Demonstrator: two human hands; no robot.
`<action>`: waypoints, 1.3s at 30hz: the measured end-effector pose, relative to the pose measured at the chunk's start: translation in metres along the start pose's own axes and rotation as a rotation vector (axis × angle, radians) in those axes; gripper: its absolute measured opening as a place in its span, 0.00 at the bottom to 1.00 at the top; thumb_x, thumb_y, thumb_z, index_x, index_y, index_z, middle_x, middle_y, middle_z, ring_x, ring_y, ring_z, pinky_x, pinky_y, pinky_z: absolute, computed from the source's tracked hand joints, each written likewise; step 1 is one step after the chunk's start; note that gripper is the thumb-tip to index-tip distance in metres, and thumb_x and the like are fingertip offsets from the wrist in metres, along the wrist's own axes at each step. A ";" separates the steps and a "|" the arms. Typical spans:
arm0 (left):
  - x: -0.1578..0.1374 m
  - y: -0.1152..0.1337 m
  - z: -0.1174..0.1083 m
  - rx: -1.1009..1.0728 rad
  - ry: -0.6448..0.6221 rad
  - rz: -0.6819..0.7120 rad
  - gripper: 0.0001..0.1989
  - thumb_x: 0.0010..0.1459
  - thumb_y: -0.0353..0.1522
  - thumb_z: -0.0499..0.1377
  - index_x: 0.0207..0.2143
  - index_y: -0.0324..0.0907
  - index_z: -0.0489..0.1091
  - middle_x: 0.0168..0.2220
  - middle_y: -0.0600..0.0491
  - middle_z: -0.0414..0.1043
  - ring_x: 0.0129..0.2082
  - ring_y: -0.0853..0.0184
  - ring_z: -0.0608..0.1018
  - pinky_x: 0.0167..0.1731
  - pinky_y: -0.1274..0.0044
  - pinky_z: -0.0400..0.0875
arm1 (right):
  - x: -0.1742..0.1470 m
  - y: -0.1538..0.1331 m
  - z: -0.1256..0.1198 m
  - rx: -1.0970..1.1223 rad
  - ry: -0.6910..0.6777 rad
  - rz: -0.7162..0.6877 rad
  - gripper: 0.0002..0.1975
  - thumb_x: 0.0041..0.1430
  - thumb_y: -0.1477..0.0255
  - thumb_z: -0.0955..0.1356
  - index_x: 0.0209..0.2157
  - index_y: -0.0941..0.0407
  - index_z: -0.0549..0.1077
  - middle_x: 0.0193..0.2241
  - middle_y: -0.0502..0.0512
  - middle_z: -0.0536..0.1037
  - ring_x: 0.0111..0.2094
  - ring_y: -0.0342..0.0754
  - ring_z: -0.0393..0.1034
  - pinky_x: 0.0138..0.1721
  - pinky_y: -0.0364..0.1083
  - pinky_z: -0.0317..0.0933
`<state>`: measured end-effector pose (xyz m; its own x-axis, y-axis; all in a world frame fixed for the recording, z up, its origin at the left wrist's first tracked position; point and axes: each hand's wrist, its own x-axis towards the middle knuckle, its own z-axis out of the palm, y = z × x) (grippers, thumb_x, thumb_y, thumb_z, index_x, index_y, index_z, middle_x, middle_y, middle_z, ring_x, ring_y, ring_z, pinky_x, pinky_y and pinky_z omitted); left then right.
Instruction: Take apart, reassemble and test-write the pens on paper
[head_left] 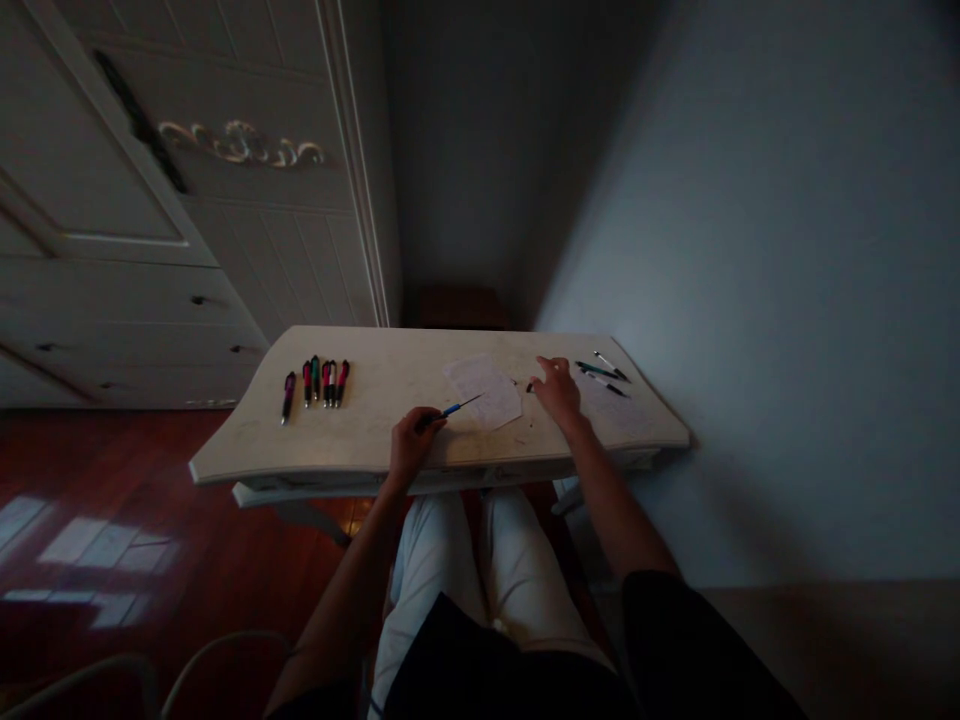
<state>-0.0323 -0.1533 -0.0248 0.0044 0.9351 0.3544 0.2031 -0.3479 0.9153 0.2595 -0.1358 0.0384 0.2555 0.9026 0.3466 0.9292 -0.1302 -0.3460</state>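
My left hand (412, 440) is closed around a blue-and-black pen barrel (450, 410) near the table's front edge. A thin dark refill (472, 400) sticks out of the barrel, pointing right over a creased sheet of paper (480, 378). To the right of that sheet, my right hand (559, 391) is low over the tabletop with thumb and index finger apart. By its thumb is a small dark pen part (529, 387); whether they touch is hard to see. Several tiny bits lie between the paper and this hand.
Several pens (327, 383) with dark grips lie in a row on the left of the white table (375, 355). More pens (602, 372) rest at the right on a second paper (626, 412). A wall (787, 300) borders the right, a white cabinet (300, 240) the back left.
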 end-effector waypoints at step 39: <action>0.001 -0.003 -0.001 0.168 -0.105 0.111 0.04 0.50 0.32 0.64 0.31 0.43 0.77 0.31 0.52 0.79 0.32 0.65 0.80 0.36 0.76 0.74 | -0.069 -0.005 0.008 0.757 -0.128 -0.205 0.09 0.57 0.68 0.68 0.37 0.55 0.79 0.38 0.56 0.82 0.40 0.51 0.76 0.46 0.48 0.66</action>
<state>-0.0342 -0.1514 -0.0272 0.1365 0.8965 0.4214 0.3562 -0.4414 0.8236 0.2346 -0.1937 0.0094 0.0230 0.9245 0.3804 0.5087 0.3167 -0.8006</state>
